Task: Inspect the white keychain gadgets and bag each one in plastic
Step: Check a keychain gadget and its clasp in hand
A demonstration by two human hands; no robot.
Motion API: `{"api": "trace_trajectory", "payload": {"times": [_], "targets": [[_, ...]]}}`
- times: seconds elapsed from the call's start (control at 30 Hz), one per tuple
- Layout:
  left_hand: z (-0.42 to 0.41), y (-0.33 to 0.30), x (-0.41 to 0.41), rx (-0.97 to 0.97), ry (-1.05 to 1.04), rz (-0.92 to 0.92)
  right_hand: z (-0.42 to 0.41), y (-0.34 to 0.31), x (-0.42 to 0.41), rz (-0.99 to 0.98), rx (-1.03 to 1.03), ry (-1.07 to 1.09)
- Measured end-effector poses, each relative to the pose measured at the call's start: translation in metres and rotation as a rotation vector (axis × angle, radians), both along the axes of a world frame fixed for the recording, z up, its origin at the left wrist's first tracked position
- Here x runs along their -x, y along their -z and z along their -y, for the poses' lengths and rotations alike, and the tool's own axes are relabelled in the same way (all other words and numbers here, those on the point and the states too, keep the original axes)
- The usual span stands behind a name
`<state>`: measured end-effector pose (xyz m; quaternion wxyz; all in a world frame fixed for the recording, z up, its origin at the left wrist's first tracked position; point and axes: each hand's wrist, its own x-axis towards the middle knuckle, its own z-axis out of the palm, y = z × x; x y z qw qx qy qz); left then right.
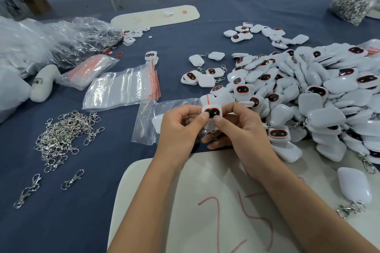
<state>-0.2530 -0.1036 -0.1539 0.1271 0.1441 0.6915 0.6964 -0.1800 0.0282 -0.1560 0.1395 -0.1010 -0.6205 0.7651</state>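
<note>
A white keychain gadget [212, 111] with a black, red-rimmed screen is held upright between both hands at the middle of the view. My left hand [181, 129] pinches its left side with thumb and fingers. My right hand [238, 127] pinches its right side, thumb on the front. Its metal clasp hangs below, mostly hidden by my fingers. A clear zip bag [150, 121] with a white gadget inside lies on the cloth just behind my left hand. A big heap of the same gadgets [320, 96] fills the right side.
A stack of clear zip bags with red seals [121, 88] lies left of centre. Loose metal clasps [65, 133] are piled at the left. A white board [185, 211] marked in red lies under my forearms. Plastic sacks [41, 43] sit far left, a sack of metal parts [353, 4] far right.
</note>
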Motion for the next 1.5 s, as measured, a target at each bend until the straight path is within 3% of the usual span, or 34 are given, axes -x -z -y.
{"api": "trace_trajectory", "payload": {"times": [0.5,1.5], "targets": [[0.0027,-0.0045,-0.0041,0.016,0.14,-0.062,-0.0008,0.0022,0.0011,-0.004,-0.006,0.05],[0.0006,-0.0002,-0.0024,-0.069,0.108,0.04,-0.0024,0.0054,0.004,-0.042,-0.095,0.023]]}}
